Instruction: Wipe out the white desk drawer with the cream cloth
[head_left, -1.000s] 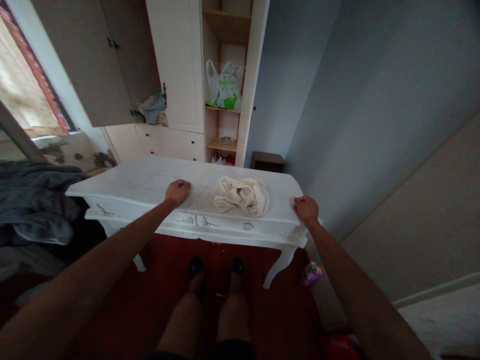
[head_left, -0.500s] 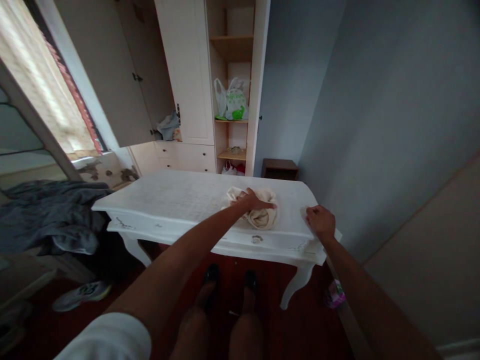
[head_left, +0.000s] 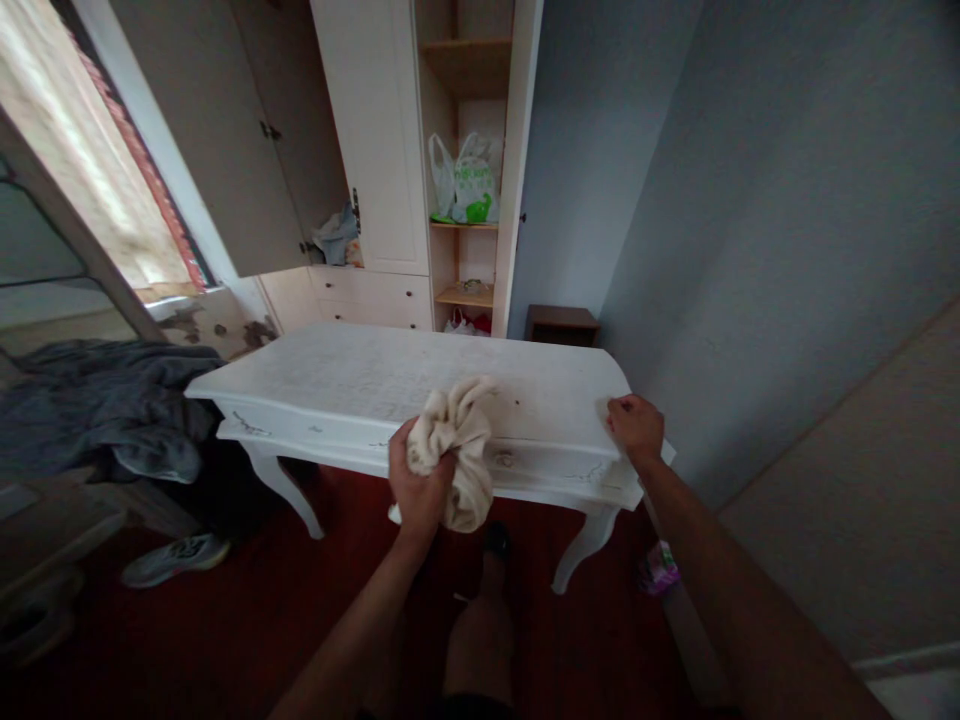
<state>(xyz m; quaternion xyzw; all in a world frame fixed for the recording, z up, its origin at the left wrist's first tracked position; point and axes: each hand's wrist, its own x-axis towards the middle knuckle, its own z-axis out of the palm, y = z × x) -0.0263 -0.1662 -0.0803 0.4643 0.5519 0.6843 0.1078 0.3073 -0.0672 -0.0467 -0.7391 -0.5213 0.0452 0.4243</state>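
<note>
My left hand (head_left: 422, 490) grips a bunched cream cloth (head_left: 457, 455), raised at the front edge of a white table (head_left: 337, 375). Folds of the cloth spill out past my thumb and fingers. At the table's right end, my right hand (head_left: 637, 428) is curled into a fist against the top, with nothing visible in it. A small dark spot (head_left: 517, 402) shows on the tabletop between the two hands. Faint greyish marks cover the left and middle part of the top.
A dark grey blanket (head_left: 97, 410) is heaped on the left, above a sneaker (head_left: 176, 560) on the red floor. Behind the table stands a white wardrobe (head_left: 386, 130) with plastic bags (head_left: 474, 185) on a shelf. A purple package (head_left: 658, 568) lies by the right wall.
My left hand has lifted the cloth off the tabletop and drawn it left and toward me. My right hand stays at the table's right end.
</note>
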